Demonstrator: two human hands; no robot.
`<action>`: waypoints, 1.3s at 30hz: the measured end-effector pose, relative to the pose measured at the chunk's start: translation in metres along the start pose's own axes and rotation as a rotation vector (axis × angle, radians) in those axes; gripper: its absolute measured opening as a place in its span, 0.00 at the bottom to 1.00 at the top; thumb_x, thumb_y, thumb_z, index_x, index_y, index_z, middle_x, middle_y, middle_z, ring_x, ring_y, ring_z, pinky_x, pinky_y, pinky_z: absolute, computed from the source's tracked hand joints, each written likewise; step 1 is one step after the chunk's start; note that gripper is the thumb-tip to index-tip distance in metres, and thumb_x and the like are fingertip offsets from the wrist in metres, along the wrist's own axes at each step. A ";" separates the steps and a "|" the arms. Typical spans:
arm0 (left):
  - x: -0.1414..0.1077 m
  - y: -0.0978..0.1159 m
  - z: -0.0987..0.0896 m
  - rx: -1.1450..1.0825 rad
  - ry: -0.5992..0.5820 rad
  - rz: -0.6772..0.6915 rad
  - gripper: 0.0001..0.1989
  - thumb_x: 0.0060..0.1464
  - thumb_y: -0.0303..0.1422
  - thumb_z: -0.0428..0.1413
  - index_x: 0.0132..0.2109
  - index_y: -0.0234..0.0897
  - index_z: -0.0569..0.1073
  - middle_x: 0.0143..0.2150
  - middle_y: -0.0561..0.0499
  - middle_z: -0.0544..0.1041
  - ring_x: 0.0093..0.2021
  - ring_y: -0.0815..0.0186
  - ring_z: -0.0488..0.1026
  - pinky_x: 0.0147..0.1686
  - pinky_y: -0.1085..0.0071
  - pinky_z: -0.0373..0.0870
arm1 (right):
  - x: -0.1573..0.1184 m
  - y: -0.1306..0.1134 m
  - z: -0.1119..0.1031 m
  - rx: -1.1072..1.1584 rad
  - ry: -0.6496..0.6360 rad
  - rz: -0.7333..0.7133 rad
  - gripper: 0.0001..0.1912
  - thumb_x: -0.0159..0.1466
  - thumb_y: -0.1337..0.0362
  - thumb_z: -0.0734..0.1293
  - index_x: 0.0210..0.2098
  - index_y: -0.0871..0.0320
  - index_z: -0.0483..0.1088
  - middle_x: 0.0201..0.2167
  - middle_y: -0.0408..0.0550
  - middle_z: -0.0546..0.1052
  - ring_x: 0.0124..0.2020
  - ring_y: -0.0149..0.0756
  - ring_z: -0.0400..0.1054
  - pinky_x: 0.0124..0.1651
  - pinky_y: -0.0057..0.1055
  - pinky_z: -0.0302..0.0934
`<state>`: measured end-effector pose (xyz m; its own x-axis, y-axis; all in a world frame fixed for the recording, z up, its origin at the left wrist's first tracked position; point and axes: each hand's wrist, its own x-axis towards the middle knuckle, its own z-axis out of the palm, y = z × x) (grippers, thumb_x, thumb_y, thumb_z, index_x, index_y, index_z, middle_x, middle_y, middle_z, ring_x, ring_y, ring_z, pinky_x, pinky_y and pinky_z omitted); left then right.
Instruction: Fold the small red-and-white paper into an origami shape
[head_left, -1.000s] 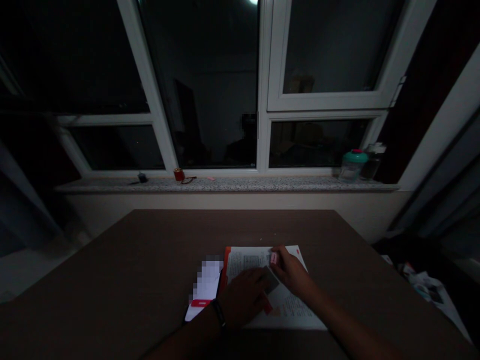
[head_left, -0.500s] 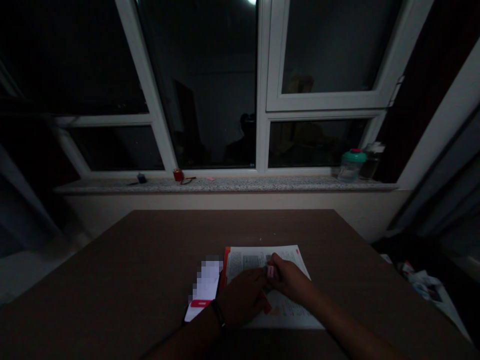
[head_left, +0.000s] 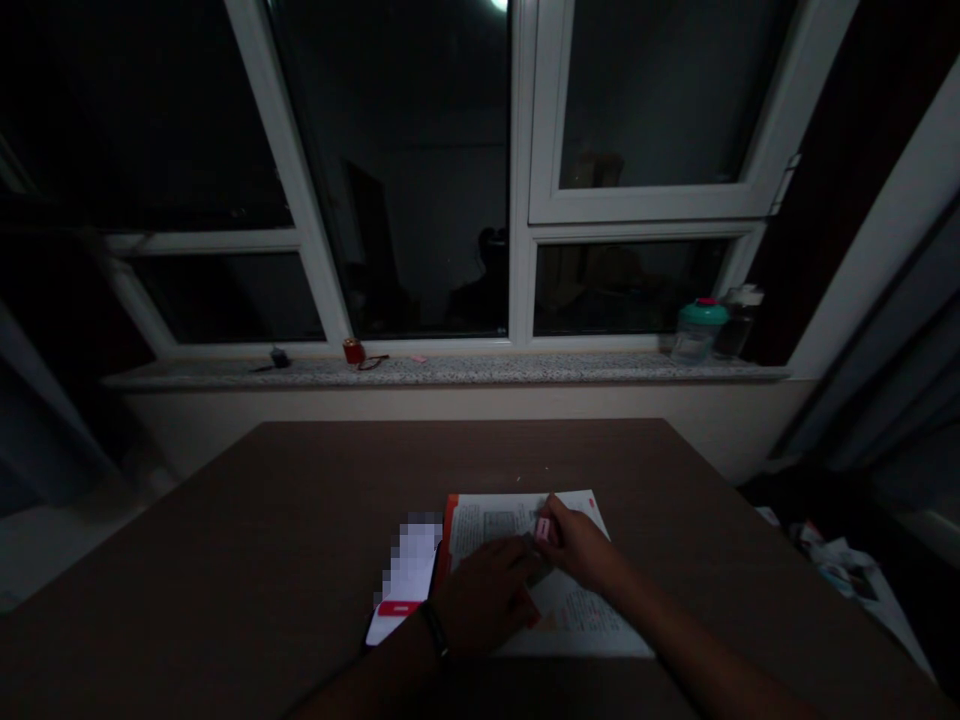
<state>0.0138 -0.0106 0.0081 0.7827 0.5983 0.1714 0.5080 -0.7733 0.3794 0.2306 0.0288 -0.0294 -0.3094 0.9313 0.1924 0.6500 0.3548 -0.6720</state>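
A printed page or booklet (head_left: 592,615) with an orange-red left edge lies on the brown table. My right hand (head_left: 577,540) is closed on a small pink and white block (head_left: 544,529), held over the upper part of the page. My left hand (head_left: 484,590), with a dark band at the wrist, lies across the left and middle of the page; its fingertips reach close to the right hand. Something red shows under its thumb side, and whether it is held is too dark to tell. Left of the page rests a phone (head_left: 414,565) with a bright screen.
The brown table (head_left: 300,500) reaches to the wall below a stone sill (head_left: 465,369). On the sill stand a red jar (head_left: 353,351), a small dark bottle (head_left: 279,357) and a green-lidded bottle (head_left: 697,330). Papers (head_left: 847,570) lie beyond the table's right edge.
My right hand, with the pink and white block, has moved slightly up and away from my left hand. The left hand has hardly moved. The view has shifted slightly.
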 end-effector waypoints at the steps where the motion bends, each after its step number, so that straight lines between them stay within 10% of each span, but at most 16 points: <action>1: 0.000 0.000 -0.001 -0.010 -0.003 0.011 0.24 0.56 0.30 0.58 0.59 0.43 0.64 0.63 0.46 0.65 0.60 0.54 0.62 0.60 0.58 0.59 | -0.003 -0.002 0.001 0.010 -0.010 -0.003 0.12 0.58 0.66 0.66 0.40 0.54 0.60 0.30 0.41 0.74 0.31 0.33 0.69 0.31 0.24 0.54; 39: 0.000 0.000 0.001 0.020 -0.065 0.031 0.18 0.56 0.29 0.57 0.53 0.41 0.67 0.62 0.47 0.66 0.63 0.55 0.59 0.59 0.58 0.59 | 0.008 0.011 -0.005 -0.147 0.180 0.106 0.09 0.60 0.65 0.63 0.39 0.55 0.60 0.30 0.46 0.76 0.32 0.38 0.71 0.34 0.27 0.54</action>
<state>0.0143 -0.0103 0.0075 0.8195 0.5597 0.1234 0.4897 -0.7956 0.3567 0.2385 0.0403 -0.0320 -0.1144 0.9589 0.2597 0.7704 0.2507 -0.5862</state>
